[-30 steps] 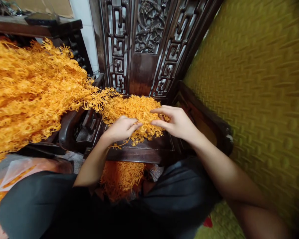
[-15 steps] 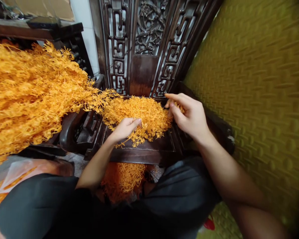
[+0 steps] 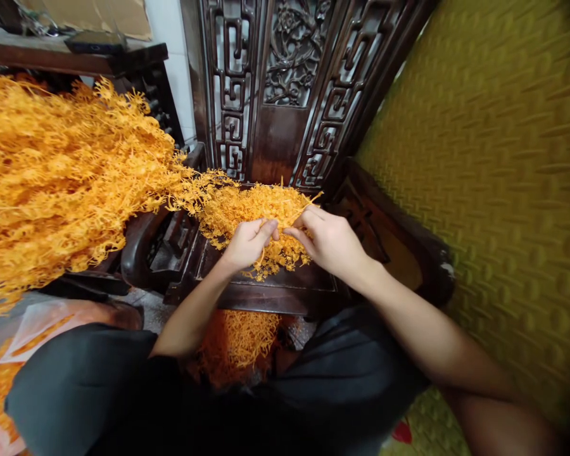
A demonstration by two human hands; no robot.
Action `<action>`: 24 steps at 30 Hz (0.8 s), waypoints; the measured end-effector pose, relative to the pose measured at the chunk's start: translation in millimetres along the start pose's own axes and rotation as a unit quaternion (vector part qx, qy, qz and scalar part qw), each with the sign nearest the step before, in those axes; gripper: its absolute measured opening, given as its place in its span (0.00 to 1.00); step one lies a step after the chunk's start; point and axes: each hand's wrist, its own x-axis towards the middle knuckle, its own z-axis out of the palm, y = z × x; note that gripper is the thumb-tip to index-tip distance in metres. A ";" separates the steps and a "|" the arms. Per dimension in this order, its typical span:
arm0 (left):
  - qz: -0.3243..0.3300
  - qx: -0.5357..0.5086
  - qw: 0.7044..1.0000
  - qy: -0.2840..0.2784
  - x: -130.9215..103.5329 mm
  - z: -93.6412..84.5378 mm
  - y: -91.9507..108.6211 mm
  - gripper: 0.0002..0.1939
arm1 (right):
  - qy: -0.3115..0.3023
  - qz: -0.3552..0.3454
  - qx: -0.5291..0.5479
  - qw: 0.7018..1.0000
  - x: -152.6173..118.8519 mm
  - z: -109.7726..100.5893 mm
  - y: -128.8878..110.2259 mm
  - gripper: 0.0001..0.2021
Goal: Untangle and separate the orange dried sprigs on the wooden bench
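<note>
A pile of small orange plastic flower-like sprigs (image 3: 218, 212) lies on the dark wooden chair seat (image 3: 266, 292). At the pile's near edge my left hand (image 3: 251, 242) is closed in a pinch, with a bit of orange stem showing below its fingers. Close beside it on the right, my right hand (image 3: 330, 239) is closed too, thumb and forefinger together. An orange sprig sticks out above its knuckles. The two sets of fingertips almost meet over the pile. What exactly lies between them is small and partly hidden.
A large heap of orange sprigs (image 3: 76, 171) rises at the left, over the chair's curved armrest (image 3: 140, 253). The carved chair back (image 3: 282, 136) stands ahead. More orange pieces (image 3: 249, 335) hang or lie below the seat. A yellow-green textured surface (image 3: 494, 158) borders the right.
My right hand has moved left and down from the pile's right side to beside my left hand, and its fingers have closed. My left hand has shifted slightly right in the picture.
</note>
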 end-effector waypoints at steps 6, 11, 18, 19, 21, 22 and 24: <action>-0.063 -0.049 0.996 -0.026 0.3 1.0 -4.5 0.29 | -0.044 0.021 -0.096 0.994 8.7 -4.2 16.9 0.19; -0.087 -0.165 0.982 -0.014 -3.6 -5.4 3.6 0.30 | -0.003 0.131 -0.173 0.976 9.6 5.4 73.4 0.15; -0.043 -0.065 0.997 0.014 -8.0 -17.1 10.1 0.26 | 0.145 0.135 0.000 0.980 7.6 -17.2 81.1 0.16; -0.030 -0.028 0.999 0.019 -7.3 -16.2 10.8 0.25 | 0.185 0.118 0.002 0.976 8.7 -25.6 63.8 0.16; -0.002 0.052 0.998 0.025 -5.9 -14.2 13.6 0.25 | 0.257 0.105 -0.006 0.961 10.3 -42.6 26.8 0.17; 0.011 0.087 0.996 0.023 -5.5 -13.2 15.4 0.25 | 0.259 0.089 -0.004 0.962 10.4 -49.2 10.2 0.16; 0.029 0.139 0.990 0.016 -5.3 -11.4 18.8 0.25 | 0.187 0.037 0.010 0.982 9.7 -54.4 -14.2 0.14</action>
